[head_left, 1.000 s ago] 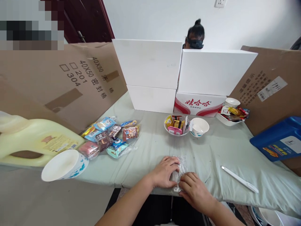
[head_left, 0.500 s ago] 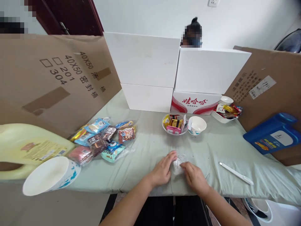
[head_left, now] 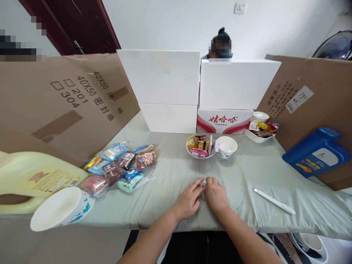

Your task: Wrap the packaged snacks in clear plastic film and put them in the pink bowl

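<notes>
My left hand (head_left: 188,200) and my right hand (head_left: 216,195) meet low over the cloth near the table's front edge. A small crumpled piece of clear plastic film (head_left: 204,184) shows between their fingertips. The right fingers are curled down over it, hiding most of it. On the other side, the left fingertips pinch its edge. Beyond the hands stands a clear bowl (head_left: 201,157) of wrapped snacks, with a small white paper bowl (head_left: 228,145) beside it.
Packaged snacks (head_left: 114,172) lie in a heap at left, near a large white bowl (head_left: 56,209) and a yellow jug (head_left: 41,176). A white utility knife (head_left: 273,201) and a blue bottle (head_left: 313,154) are at right. White boxes (head_left: 170,117) stand behind; a person sits beyond them.
My right hand has moved left, closer to my left hand, and its fingers have closed over the film. The plastic is bunched smaller and less of it shows. The view has shifted slightly.
</notes>
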Demonstrator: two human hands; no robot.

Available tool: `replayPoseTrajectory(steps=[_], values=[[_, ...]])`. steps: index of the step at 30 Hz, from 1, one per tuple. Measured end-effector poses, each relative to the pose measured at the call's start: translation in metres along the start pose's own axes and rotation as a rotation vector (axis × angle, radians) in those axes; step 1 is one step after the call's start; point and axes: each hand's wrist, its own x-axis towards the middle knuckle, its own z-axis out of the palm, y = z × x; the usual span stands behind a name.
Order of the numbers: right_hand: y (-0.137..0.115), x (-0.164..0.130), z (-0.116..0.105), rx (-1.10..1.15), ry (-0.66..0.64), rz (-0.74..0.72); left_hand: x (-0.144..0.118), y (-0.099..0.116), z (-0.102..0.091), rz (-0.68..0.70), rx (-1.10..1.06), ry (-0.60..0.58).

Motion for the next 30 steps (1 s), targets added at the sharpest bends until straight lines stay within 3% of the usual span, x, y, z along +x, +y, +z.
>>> replayPoseTrajectory(steps=[9,16,19,23,26,30], values=[[0.003,0.004,-0.002,0.033,0.030,-0.091,0.000,0.006,0.011,-0.090,0.231,0.135],[0.045,-0.001,-0.016,0.073,0.164,-0.141,0.006,0.012,0.009,-0.041,0.208,0.144],[0.058,-0.005,-0.016,0.128,0.199,-0.326,0.006,0.012,0.010,-0.050,0.213,0.131],[0.055,-0.008,-0.005,0.187,0.176,-0.559,0.000,0.010,0.010,-0.133,0.244,0.243],[0.049,-0.008,0.003,0.205,0.191,-0.563,-0.001,0.010,0.009,-0.215,0.280,0.349],[0.048,-0.007,0.005,0.214,0.217,-0.545,0.004,0.018,0.009,-0.192,0.272,0.281]])
